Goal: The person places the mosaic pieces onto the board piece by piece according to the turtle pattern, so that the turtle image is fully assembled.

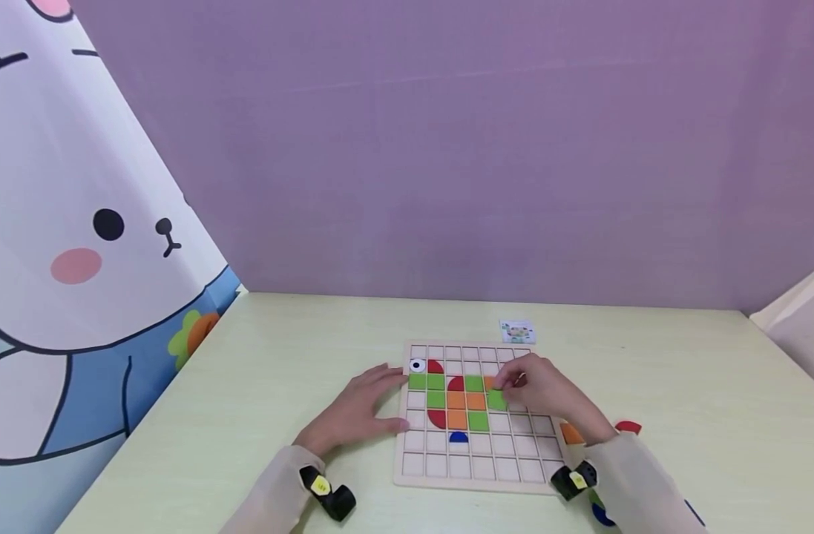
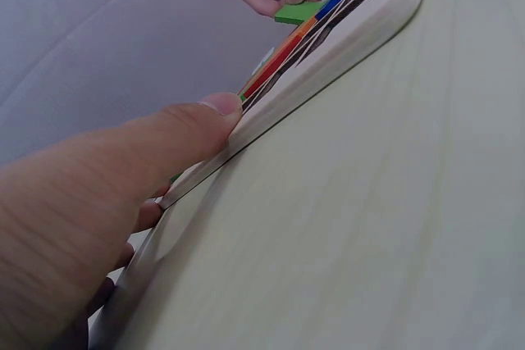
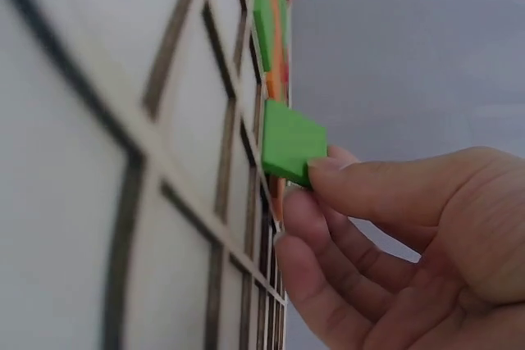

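Observation:
A white gridded puzzle board (image 1: 440,469) lies on the table, with green, orange, red and blue tiles and an eye tile (image 1: 417,365) in its cells. My right hand (image 1: 536,386) pinches a green square tile (image 3: 291,141) between thumb and fingers. The tile is tilted, one edge close over the grid beside an orange tile (image 1: 489,383). At the board's left edge, my left hand (image 1: 360,411) lies with fingers extended and spread. Its thumb (image 2: 197,129) rests on the frame, while most of its other fingers are hidden behind the thumb in the left wrist view.
A small printed card (image 1: 517,331) lies beyond the board's far edge. Loose pieces sit right of the board around my right forearm: an orange one (image 1: 570,433), a red one (image 1: 628,426) and a blue one (image 1: 603,515). A purple wall (image 1: 473,163) stands behind the table.

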Available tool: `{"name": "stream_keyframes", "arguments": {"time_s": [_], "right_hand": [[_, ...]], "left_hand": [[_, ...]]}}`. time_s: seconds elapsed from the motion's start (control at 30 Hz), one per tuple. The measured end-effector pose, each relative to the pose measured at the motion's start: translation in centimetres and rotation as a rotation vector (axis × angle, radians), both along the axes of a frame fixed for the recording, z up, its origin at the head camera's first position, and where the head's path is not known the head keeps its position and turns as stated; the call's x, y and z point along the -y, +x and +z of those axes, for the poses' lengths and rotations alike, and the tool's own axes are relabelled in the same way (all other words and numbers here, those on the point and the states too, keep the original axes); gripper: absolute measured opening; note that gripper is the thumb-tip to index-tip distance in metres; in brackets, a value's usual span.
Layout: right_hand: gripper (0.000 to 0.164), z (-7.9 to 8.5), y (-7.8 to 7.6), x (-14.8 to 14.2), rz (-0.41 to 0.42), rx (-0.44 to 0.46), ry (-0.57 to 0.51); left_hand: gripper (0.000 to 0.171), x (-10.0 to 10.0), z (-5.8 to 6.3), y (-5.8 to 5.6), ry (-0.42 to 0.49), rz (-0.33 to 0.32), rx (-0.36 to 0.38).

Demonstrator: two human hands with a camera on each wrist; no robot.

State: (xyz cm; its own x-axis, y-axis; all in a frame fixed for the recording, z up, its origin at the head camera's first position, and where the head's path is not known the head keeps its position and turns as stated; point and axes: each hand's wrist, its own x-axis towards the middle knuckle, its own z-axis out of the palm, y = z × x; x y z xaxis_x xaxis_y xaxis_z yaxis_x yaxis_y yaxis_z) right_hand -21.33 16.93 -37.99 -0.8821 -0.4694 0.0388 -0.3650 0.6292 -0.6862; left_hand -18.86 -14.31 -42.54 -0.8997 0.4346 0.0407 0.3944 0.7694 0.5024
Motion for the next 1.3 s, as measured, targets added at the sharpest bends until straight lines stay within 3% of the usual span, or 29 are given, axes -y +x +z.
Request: {"name": "stream_keyframes", "arguments": {"time_s": [0.2,0.63,1.03,1.3], "right_hand": [[0.013,-0.2,-0.1,-0.1,0.035,0.013,-0.011],[0.013,-0.1,0.0,0.3,0.03,0.004,0.038],[0.013,0.8,0.8,-1.4,-0.088,0.034,0.108],[0.013,1.3,1.9,-3.8,-0.091,0.064,0.123]], "left_hand": [[0.077,0.0,0.0,0.0,-0.007,0.009,0.006],[0.077,0.1,0.2,0.2,-0.003,0.009,0.006],[0.076,-0.1,0.3,0.2,-0.01,-0.003,-0.005],[0.077,0.0,0.2,0.2,-0.003,-0.005,-0.009]]}}
